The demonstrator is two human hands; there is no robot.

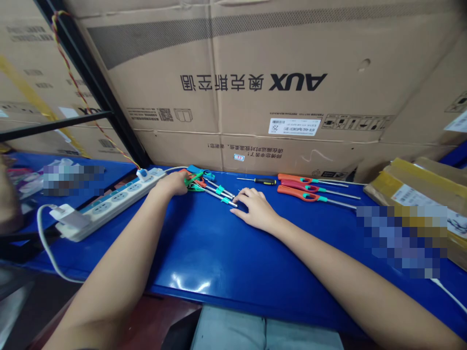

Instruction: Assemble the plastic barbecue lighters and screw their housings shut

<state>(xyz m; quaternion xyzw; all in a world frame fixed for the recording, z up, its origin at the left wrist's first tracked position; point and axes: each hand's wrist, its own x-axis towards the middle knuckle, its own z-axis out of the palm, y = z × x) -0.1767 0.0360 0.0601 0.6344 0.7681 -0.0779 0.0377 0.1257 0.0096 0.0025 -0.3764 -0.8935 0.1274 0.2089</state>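
Several long-nosed lighters (219, 191) lie in a bunch on the blue table, with metal tubes pointing right and teal collars near the tubes. Their handles are blue, green and orange. At the handle end, my left hand (175, 183) is closed on a green lighter (194, 179); its fingertips are partly hidden. Close to the tube tips rests my right hand (255, 209), its fingers bent and apart, thumb stretched toward the tips. Nothing shows in its grasp.
Three orange and red lighters (297, 193) lie at right, beside a black-and-yellow screwdriver (265, 182). A white power strip (116, 201) with a plugged adapter stands left. A taped carton (419, 204) sits far right; large cardboard boxes (233, 102) wall the back. Another person's arm (9, 199) shows at left.
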